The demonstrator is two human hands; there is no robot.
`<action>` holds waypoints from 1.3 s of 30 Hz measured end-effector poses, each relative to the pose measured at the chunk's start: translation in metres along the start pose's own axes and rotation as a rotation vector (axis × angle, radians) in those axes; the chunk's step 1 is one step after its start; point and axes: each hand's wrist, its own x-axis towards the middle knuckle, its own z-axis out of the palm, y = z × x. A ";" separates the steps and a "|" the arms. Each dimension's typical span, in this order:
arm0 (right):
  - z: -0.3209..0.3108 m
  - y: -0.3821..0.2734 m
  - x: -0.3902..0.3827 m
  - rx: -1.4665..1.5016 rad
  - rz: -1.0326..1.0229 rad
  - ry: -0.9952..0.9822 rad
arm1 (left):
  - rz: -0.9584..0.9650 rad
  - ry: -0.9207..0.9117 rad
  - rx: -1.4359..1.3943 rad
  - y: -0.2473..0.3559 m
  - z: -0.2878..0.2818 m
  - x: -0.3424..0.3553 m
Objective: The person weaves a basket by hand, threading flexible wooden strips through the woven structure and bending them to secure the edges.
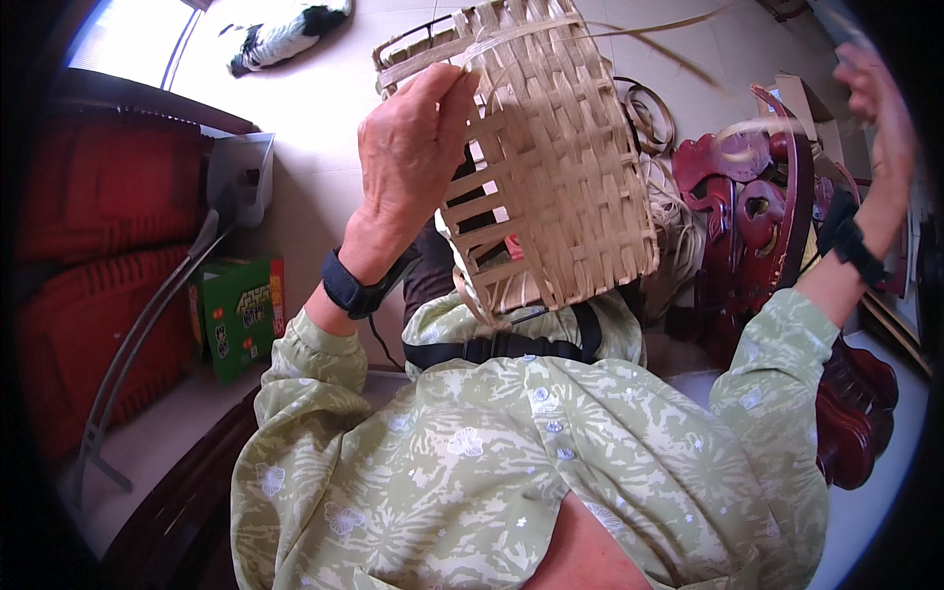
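A half-woven basket panel (580,167) of flat tan strips on a dark frame leans over my lap, tilted away from me. Along its left side the crosswise strips stand apart with gaps between them. My left hand (408,138) is closed at the upper left edge, its fingers pinching a flat strip (433,61) there. Out to the far right, my right hand (875,108) is raised, well away from the panel. Motion smears its fingers, so whether they hold a strip cannot be made out. A loose strip (664,29) trails rightward from the panel's top.
A carved dark-red wooden chair (747,197) stands close on the right, with coiled strips (649,118) beside the panel. To the left are red cushions (108,187), a green box (236,315) and a grey metal frame (147,334). A black-and-white animal (290,37) lies on the floor ahead.
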 end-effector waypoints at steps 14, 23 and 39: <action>0.223 -0.143 -0.079 0.142 -0.782 -0.427 | -0.076 -0.093 -0.016 0.003 -0.008 0.002; 0.237 -0.132 -0.101 0.811 -0.059 -0.730 | 0.204 -0.065 0.383 0.003 -0.038 0.020; 0.252 -0.145 -0.081 0.664 0.140 -0.859 | 0.115 -0.281 0.386 -0.005 -0.032 0.030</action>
